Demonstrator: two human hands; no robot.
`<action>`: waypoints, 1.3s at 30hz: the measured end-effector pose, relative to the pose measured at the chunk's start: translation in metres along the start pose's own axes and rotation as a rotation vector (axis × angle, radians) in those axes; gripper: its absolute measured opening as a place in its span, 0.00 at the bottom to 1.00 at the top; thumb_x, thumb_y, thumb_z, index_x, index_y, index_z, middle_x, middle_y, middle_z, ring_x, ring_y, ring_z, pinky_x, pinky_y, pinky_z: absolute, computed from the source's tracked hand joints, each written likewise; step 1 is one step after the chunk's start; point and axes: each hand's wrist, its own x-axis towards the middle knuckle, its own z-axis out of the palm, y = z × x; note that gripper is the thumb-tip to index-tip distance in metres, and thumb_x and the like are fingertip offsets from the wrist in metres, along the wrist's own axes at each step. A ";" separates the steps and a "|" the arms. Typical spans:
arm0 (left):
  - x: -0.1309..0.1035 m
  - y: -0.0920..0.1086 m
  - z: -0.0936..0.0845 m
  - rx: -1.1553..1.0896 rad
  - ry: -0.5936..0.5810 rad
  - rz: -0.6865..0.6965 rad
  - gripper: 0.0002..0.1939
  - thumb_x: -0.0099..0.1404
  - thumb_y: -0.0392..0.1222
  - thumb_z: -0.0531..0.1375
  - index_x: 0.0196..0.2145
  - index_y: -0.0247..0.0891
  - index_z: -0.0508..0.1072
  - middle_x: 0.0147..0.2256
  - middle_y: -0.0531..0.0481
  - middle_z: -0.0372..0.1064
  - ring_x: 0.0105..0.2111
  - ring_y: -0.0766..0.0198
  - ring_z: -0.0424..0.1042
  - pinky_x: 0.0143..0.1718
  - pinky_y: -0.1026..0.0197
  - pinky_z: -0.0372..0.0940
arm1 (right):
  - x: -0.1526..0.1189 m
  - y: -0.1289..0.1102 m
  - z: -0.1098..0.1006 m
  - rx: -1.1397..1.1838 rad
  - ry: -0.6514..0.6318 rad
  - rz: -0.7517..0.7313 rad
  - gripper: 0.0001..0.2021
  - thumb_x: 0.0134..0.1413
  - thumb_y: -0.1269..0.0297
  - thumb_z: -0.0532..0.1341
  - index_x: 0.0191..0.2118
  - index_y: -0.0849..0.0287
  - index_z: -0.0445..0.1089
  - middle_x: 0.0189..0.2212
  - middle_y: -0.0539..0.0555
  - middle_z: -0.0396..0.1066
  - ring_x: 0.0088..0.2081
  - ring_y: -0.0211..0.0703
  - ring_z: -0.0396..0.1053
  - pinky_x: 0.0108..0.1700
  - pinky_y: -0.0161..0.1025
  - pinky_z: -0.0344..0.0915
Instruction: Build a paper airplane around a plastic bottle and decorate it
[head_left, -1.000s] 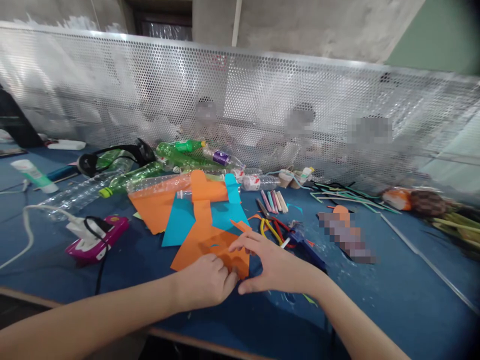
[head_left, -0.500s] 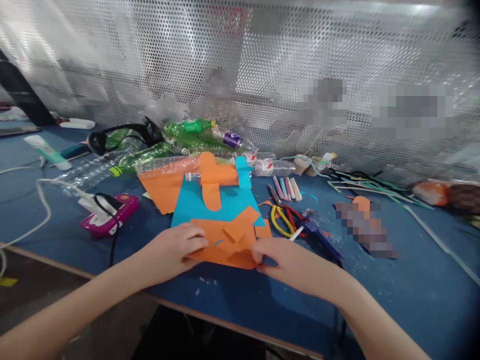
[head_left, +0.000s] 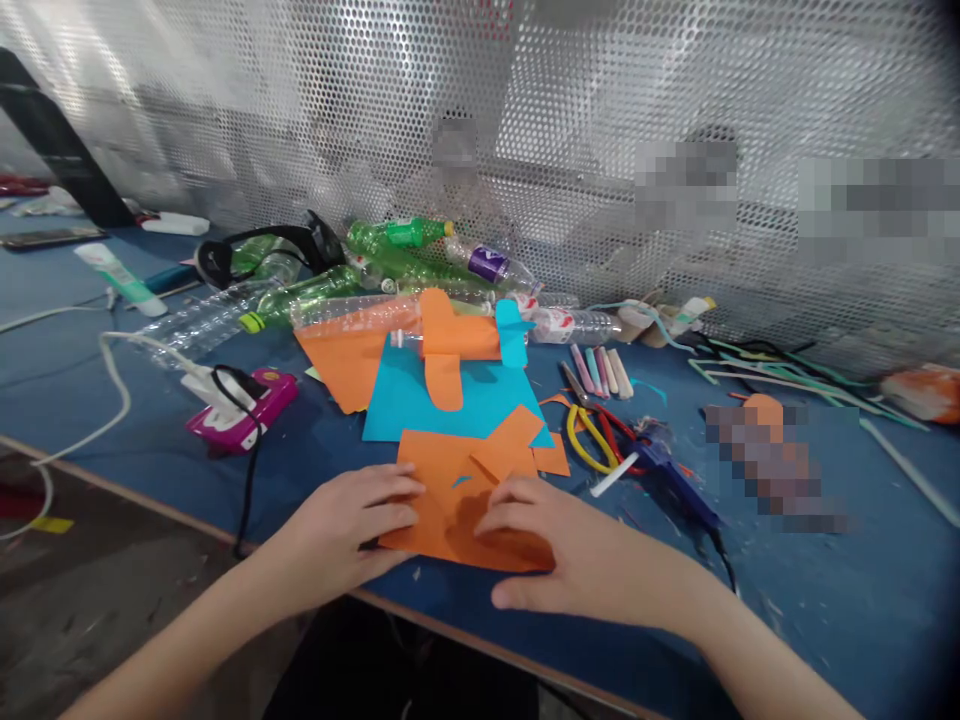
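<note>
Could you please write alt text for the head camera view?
Two bare hands, left and right, are at an orange paper sheet on a blue table, before an orange-wrapped bottle on blue paper.

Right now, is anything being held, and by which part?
The left hand has fingers on the left edge of the flat orange paper sheet; whether it grips cannot be told. The right hand curves open over its lower right.

We see a blue desk (head_left: pixel 750 640) with a brown edge, backed on its far side by a silvery perforated metal screen (head_left: pixel 570 110); dark grey floor (head_left: pixel 97 620) shows near left.
</note>
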 end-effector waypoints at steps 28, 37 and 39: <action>0.005 0.001 0.000 -0.212 0.051 -0.208 0.09 0.67 0.36 0.55 0.31 0.39 0.75 0.37 0.48 0.68 0.47 0.59 0.68 0.45 0.61 0.65 | -0.005 0.014 -0.013 -0.020 -0.030 0.190 0.10 0.60 0.62 0.55 0.30 0.58 0.70 0.29 0.50 0.71 0.31 0.39 0.67 0.33 0.34 0.60; 0.021 0.000 0.002 -0.025 0.043 -0.352 0.09 0.65 0.40 0.55 0.29 0.38 0.72 0.32 0.48 0.70 0.35 0.60 0.70 0.35 0.60 0.65 | 0.000 0.015 -0.004 -0.095 0.089 0.286 0.10 0.58 0.59 0.57 0.30 0.58 0.70 0.28 0.51 0.72 0.30 0.41 0.68 0.29 0.35 0.57; 0.024 -0.002 0.002 0.002 0.013 -0.389 0.08 0.66 0.39 0.54 0.33 0.38 0.72 0.31 0.49 0.70 0.33 0.61 0.69 0.33 0.61 0.64 | 0.002 0.017 -0.001 -0.130 0.128 0.303 0.11 0.59 0.62 0.56 0.28 0.58 0.69 0.27 0.51 0.71 0.29 0.41 0.68 0.29 0.35 0.56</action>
